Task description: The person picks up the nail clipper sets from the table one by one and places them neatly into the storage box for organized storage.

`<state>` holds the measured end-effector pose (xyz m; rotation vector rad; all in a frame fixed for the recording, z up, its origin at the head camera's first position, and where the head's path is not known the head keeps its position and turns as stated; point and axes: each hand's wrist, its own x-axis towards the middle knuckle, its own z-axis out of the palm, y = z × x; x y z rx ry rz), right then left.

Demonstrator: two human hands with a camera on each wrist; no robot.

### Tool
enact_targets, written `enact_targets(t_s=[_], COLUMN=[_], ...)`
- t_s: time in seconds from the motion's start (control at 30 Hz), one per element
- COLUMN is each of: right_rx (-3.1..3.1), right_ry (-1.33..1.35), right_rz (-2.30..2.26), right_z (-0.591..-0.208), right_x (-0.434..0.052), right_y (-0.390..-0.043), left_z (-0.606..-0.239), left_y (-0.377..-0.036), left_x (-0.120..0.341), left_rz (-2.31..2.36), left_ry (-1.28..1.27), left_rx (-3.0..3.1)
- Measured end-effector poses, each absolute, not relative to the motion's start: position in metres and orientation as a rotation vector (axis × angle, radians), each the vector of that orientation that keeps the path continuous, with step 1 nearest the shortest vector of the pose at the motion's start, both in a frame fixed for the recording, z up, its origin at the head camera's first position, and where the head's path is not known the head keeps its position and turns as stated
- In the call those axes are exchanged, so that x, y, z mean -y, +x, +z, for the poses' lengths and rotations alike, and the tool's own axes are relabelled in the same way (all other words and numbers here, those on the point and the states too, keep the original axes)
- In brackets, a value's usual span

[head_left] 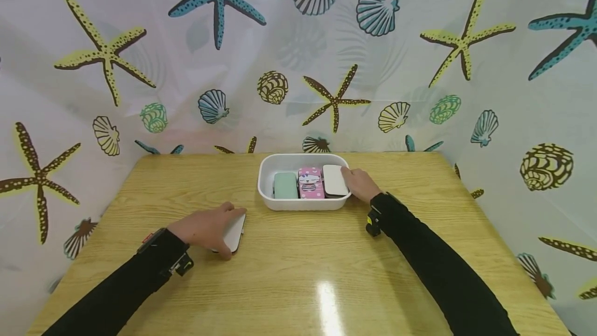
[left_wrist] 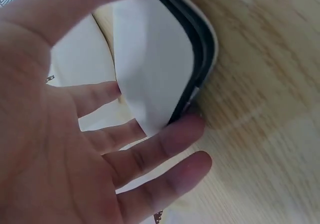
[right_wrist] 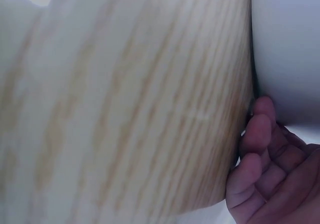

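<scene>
My left hand point(head_left: 207, 227) holds a flat white case point(head_left: 235, 233) low over the left part of the table, thumb on one edge and fingers on the opposite one. A dark band runs round the side of this case point(left_wrist: 155, 59) in the left wrist view. At the right end of a white bin point(head_left: 303, 205), my right hand point(head_left: 363, 184) grips the wall. Its fingertips point(right_wrist: 257, 134) curl against the bin's outside, low down near the table. Inside the bin a green case point(head_left: 285, 185), a pink case with a cartoon cat point(head_left: 311, 183) and another white case point(head_left: 335, 180) lie side by side.
The wooden table point(head_left: 289, 263) reaches back to a hanging cloth point(head_left: 261, 40) printed with starfish and shells, which also runs along both sides. The bin stands near the table's back edge. Black bands with small devices sit on both wrists.
</scene>
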<state>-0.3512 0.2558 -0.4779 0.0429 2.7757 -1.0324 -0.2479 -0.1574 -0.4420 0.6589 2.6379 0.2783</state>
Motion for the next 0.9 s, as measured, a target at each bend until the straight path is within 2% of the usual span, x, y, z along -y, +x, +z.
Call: enact_targets(t_s=[0.2, 0.43, 0.9], right_rx=[-2.781, -2.779, -2.778], right_ry=[0.045, 0.051, 0.052], right_rz=[-1.036, -1.038, -1.073], right_z=[-0.477, -0.475, -0.479], right_x=[-0.254, -0.255, -0.256], right_y=[-0.349, -0.348, -0.350], left_z=[-0.433, -0.401, -0.369], left_y=[-0.252, -0.262, -0.309], left_x=[0.152, 0.137, 0.068], left_rz=[0.253, 0.262, 0.226], left_ry=[0.681, 0.805, 0.804], left_rx=[-2.733, -2.892, -2.924])
